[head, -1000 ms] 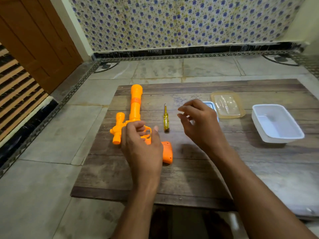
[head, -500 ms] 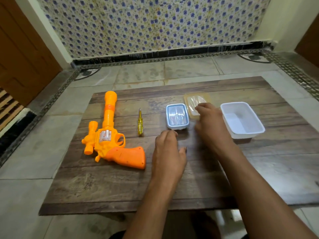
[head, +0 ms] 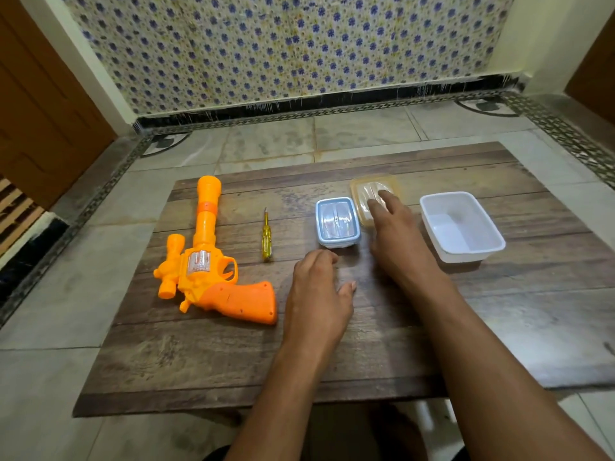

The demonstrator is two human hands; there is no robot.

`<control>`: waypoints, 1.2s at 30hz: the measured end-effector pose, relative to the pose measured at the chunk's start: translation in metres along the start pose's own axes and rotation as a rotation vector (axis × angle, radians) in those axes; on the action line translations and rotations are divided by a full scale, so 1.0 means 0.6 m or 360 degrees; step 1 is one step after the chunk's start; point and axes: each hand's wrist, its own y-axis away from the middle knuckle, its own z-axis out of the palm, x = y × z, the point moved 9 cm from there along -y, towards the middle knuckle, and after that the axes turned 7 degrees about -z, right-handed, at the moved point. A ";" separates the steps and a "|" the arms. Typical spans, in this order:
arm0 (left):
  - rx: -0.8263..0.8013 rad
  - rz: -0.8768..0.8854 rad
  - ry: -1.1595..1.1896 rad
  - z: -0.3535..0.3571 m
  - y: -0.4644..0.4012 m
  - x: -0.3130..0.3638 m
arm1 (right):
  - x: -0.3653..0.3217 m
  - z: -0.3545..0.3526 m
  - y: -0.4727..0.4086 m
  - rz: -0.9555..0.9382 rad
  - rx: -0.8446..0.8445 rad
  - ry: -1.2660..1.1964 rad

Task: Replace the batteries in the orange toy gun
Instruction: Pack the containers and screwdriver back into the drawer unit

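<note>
The orange toy gun point(head: 206, 261) lies flat on the left of the wooden table point(head: 366, 354), barrel pointing away from me. A yellow-handled screwdriver point(head: 266, 239) lies just right of it. My left hand point(head: 317, 287) rests palm down on the table, empty, just in front of a small blue-rimmed lidded box point(head: 337, 222). My right hand point(head: 394, 234) reaches forward, fingers spread, fingertips on the lid of a yellowish lidded box point(head: 392, 186). What the boxes hold cannot be made out.
An open white plastic tub point(head: 462, 227) stands at the right of the table, close to my right hand. The low table sits on a tiled floor, with a patterned tiled wall beyond and wooden doors at both sides.
My left hand let go of the gun a second ago and moved right to the table by the blue box. My right hand reached forward onto the yellowish box. The camera turned right.
</note>
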 end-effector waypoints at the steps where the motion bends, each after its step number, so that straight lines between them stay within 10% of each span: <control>1: -0.0002 0.0002 -0.0005 0.000 0.000 -0.001 | -0.002 0.006 -0.002 -0.0028 -0.0016 0.0016; 27: -0.0070 -0.0016 -0.0058 -0.007 -0.004 -0.003 | -0.023 -0.054 0.018 -0.0137 0.0369 0.0232; 36: 0.0154 -0.0016 0.0401 -0.025 -0.003 0.034 | -0.002 -0.129 0.044 0.0051 0.0947 -0.0600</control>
